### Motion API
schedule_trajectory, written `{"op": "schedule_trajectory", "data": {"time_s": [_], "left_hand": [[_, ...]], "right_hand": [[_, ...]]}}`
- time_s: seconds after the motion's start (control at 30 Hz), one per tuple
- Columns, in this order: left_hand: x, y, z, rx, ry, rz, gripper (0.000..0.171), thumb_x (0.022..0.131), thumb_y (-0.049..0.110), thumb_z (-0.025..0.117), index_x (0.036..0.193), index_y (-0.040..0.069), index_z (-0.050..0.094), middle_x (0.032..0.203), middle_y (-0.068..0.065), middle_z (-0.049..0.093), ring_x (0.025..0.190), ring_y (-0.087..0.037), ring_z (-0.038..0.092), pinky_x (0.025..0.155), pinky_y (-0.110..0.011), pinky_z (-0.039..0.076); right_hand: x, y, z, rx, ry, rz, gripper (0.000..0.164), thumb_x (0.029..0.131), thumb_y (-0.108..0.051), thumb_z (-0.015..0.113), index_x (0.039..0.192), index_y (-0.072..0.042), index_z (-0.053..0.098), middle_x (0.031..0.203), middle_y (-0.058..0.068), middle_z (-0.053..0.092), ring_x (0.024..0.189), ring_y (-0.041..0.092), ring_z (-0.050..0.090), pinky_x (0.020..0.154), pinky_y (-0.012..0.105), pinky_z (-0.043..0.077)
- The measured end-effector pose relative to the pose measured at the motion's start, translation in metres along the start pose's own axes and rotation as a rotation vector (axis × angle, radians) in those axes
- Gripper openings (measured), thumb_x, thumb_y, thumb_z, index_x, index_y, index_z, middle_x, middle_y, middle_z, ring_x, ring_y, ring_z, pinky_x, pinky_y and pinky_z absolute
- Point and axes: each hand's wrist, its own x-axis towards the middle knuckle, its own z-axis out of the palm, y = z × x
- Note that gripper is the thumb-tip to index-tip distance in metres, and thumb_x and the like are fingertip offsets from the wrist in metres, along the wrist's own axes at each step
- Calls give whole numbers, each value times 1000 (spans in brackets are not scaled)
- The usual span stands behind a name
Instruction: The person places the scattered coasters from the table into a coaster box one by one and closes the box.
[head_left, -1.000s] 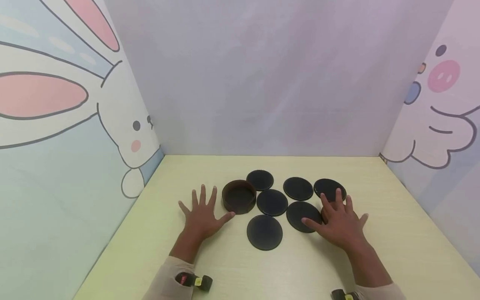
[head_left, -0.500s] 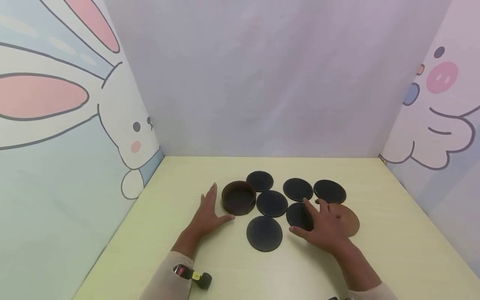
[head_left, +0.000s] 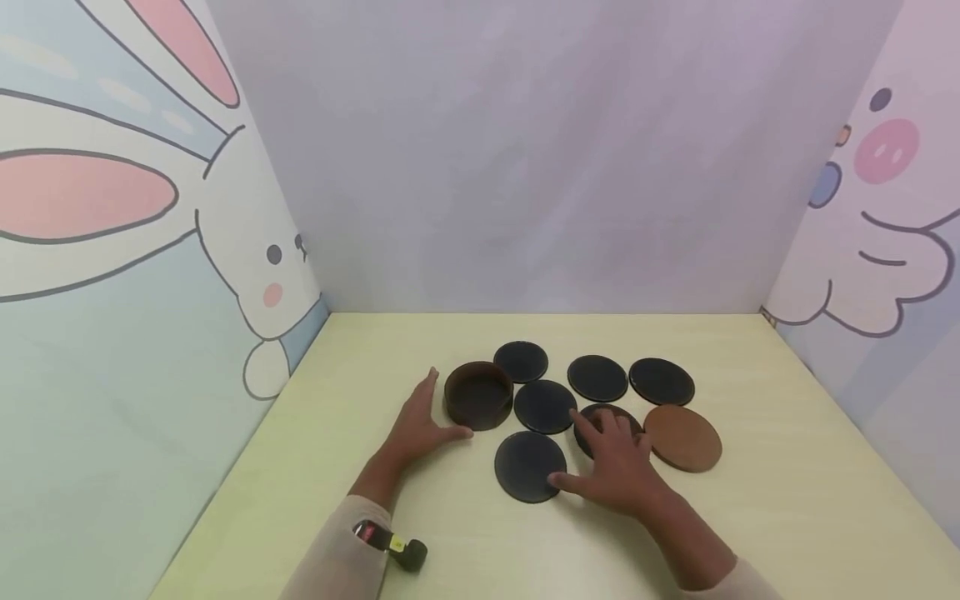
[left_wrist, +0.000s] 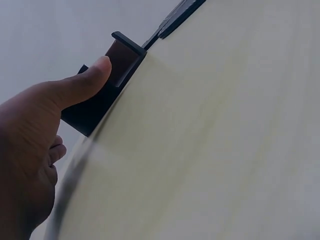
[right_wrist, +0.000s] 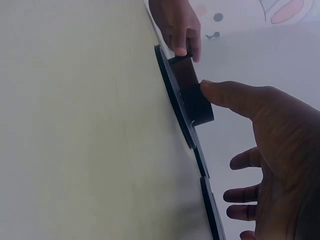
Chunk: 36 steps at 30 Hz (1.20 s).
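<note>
A round dark brown coaster holder stands on the table, its inside visible from above. My left hand is at its left side, with the thumb near the front edge and the fingers along the left. Over the coasters hovers my right hand, holding nothing, its thumb overlapping the edge of the front black coaster. Its fingers partly hide another black coaster. In the right wrist view the right thumb overlaps the holder in front of the left hand.
Several more round black coasters lie flat right of the holder, some at the back. One brown coaster lies at the far right. Cartoon-printed walls and a plain back wall enclose the pale table.
My right hand has moved left off the brown coaster toward the front black one. My left hand has turned from lying spread flat to standing on edge beside the holder.
</note>
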Motion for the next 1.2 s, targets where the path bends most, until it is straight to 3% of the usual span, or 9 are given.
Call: {"op": "schedule_trajectory", "data": {"time_s": [0.23, 0.5, 0.73, 1.03, 1.2], "left_hand": [[7, -5, 1, -21, 4, 46, 131, 75, 48, 100, 172, 0, 26, 176, -21, 37, 165, -46, 33, 135, -65, 32], [12, -13, 2, -32, -71, 46, 129, 76, 49, 99, 174, 9, 26, 180, -12, 31, 168, -46, 22, 139, -66, 18], [13, -13, 2, -28, -84, 61, 127, 79, 49, 98, 174, 9, 25, 180, -10, 32, 169, -45, 22, 139, -65, 17], [11, -13, 0, -41, -93, 71, 128, 78, 51, 97, 175, 11, 24, 181, -9, 31, 170, -42, 22, 140, -63, 14], [10, -13, 1, -32, -95, 60, 130, 78, 54, 97, 176, 12, 22, 181, -7, 28, 170, -41, 20, 140, -63, 13]], "right_hand": [[1, -11, 11, -16, -39, -62, 111, 74, -77, 85, 161, -15, 54, 149, 21, 54, 135, 41, 50, 88, 66, 41], [3, -27, 17, -40, -63, -108, 108, 69, -77, 89, 155, -20, 59, 145, 14, 58, 129, 35, 53, 85, 56, 41], [3, -43, 18, -42, -61, -153, 105, 68, -73, 92, 154, -22, 62, 137, 12, 59, 122, 33, 55, 84, 53, 41], [7, -59, 21, -95, -104, -151, 100, 69, -72, 92, 151, -22, 64, 149, 15, 55, 123, 42, 58, 84, 62, 58], [10, -64, 23, -104, -129, -138, 98, 69, -70, 93, 151, -24, 65, 153, 16, 54, 123, 43, 57, 81, 63, 60]]}}
